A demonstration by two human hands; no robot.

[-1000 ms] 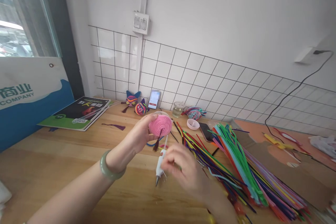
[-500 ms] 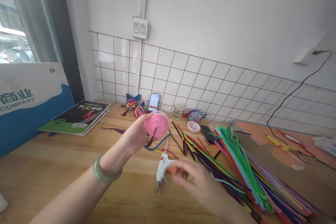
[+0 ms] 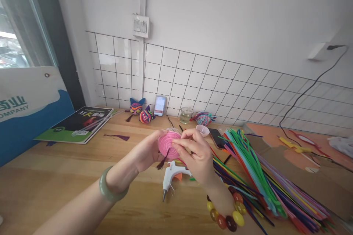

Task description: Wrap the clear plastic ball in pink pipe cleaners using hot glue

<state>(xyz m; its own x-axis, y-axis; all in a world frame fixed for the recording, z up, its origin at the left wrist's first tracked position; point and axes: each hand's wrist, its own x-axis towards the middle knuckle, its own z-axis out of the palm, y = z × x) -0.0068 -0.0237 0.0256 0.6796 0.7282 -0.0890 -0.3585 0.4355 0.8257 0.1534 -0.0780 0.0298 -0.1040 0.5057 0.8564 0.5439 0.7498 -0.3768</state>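
My left hand (image 3: 150,149) is wrapped round the edge of a round pink disc (image 3: 165,141), coiled in a spiral from what looks like pipe cleaner. A dark purple tassel (image 3: 160,164) hangs from its middle. With thumb and forefinger pinched together, my right hand (image 3: 197,150) touches the disc near the centre; what the fingertips hold, if anything, is too small to make out. Just below lies a white hot glue gun (image 3: 172,174), its nozzle pointing at the table's front.
Bundles of coloured pipe cleaners (image 3: 256,176) cover the right side. Behind stand a glass jar (image 3: 186,115), a pink bowl (image 3: 202,130), a propped phone (image 3: 160,105) and striped craft figures (image 3: 146,115). A loose tassel (image 3: 120,137) and a magazine (image 3: 74,125) lie left.
My right hand has moved up and left from beside the glue gun to the pink disc, its fingers now pinched. The disc has come slightly lower in my left hand.
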